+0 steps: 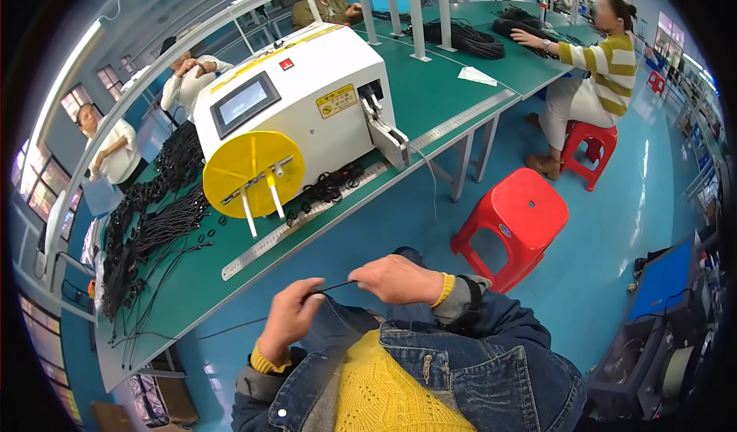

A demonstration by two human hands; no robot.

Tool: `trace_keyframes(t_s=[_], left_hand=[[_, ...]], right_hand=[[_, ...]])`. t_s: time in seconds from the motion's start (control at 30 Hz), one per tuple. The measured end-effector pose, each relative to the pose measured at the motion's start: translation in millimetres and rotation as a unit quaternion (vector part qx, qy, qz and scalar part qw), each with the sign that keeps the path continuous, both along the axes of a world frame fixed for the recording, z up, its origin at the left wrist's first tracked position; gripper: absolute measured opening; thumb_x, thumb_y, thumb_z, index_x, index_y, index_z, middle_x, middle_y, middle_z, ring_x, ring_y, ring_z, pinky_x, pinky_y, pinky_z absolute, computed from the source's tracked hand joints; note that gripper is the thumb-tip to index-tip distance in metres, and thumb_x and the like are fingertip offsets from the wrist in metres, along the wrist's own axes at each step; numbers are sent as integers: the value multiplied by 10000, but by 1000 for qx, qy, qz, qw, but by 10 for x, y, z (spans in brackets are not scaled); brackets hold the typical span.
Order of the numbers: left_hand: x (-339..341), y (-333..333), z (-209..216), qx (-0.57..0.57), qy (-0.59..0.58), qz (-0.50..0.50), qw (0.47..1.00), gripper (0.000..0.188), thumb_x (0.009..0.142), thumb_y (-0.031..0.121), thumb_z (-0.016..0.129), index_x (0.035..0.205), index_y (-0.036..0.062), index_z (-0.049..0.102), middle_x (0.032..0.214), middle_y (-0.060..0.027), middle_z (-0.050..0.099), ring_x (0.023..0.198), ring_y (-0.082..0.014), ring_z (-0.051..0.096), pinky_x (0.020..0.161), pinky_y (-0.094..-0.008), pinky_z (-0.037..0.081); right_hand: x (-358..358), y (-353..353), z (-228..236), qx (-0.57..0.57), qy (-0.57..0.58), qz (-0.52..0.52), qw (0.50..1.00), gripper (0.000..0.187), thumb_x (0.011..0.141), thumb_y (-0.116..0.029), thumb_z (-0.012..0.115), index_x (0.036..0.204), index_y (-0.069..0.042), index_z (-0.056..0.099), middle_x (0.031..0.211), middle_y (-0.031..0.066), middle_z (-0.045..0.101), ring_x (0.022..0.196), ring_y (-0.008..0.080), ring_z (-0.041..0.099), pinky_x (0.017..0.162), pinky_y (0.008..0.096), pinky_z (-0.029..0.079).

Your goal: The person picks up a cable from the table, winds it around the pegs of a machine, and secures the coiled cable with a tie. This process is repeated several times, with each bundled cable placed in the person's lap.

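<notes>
In front of my lap, my left hand (289, 314) and my right hand (401, 280) each pinch a thin black cable (338, 286). A short piece runs almost straight between them. From the left hand, a length of the cable trails left toward the green table (253, 278). Both hands are off the table, near its front edge. Beyond them stands a white winding machine (307, 86) with a yellow disc (253, 167) and two pale prongs. Black cables (165, 217) lie in a large heap left of the disc.
Metal rulers (261, 249) line the table's front edge. Small black coils (326, 190) lie by the machine. A red stool (522, 217) stands to the right, and a seated person (599, 71) works beyond it. Other people are across the table. Dark equipment (660, 317) sits at lower right.
</notes>
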State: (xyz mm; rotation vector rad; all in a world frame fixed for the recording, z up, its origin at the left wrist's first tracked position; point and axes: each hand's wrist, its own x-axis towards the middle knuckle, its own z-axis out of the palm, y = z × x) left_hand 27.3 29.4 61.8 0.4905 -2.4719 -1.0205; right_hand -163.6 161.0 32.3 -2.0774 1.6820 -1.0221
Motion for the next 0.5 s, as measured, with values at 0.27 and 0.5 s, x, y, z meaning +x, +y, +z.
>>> trace_keyframes(t_s=[0.27,0.5], left_hand=[[-262,-67,384,34,3,30,999,124,826,72,529,850,-21,607,659,-48,578,591,-98,495,543,-235,413],[-379,-420,762,77,11,30,997,142,821,109,552,809,-14,622,603,-42,520,540,-79,437,493,-244,365]], right_hand=[[-28,-214,457,-343,215,-168,899,327,676,-115,638,982,-7,592,920,117,575,717,271,566,622,342,482],[-145,-671,589,-377,254,-129,881,318,651,-62,650,958,6,602,895,133,582,727,276,568,649,327,486]])
